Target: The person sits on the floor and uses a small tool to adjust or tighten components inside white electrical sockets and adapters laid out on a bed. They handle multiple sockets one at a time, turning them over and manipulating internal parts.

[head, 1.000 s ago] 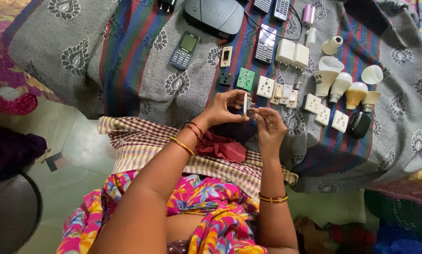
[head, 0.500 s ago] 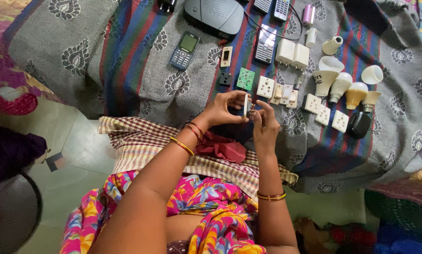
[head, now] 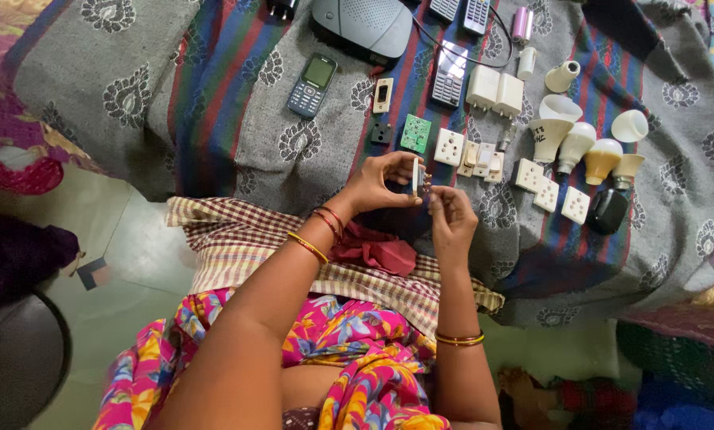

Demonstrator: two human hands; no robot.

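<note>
Over a bed covered with a grey patterned blanket with blue and red stripes (head: pixel 214 119), the person is working on a small white socket plate (head: pixel 415 175). Far left on the blanket, a dark blue keypad phone (head: pixel 311 85) is lying face up, and to its right a small green circuit board (head: pixel 415 133) is resting near a white square socket (head: pixel 449 146). Just below these, the left hand (head: pixel 382 181) is curling its fingers and thumb closed around the socket plate, gripping it edge-on above the blanket. Immediately right of the plate, the right hand (head: pixel 450 215) is pinching its fingertips together against the plate's metal pins; whether it is holding a separate small part cannot be told. Further right, more white sockets (head: pixel 546 193) are lying in a row, and beyond them several white bulb housings (head: pixel 577 145) are standing beside a black rounded object (head: pixel 608 210).
</note>
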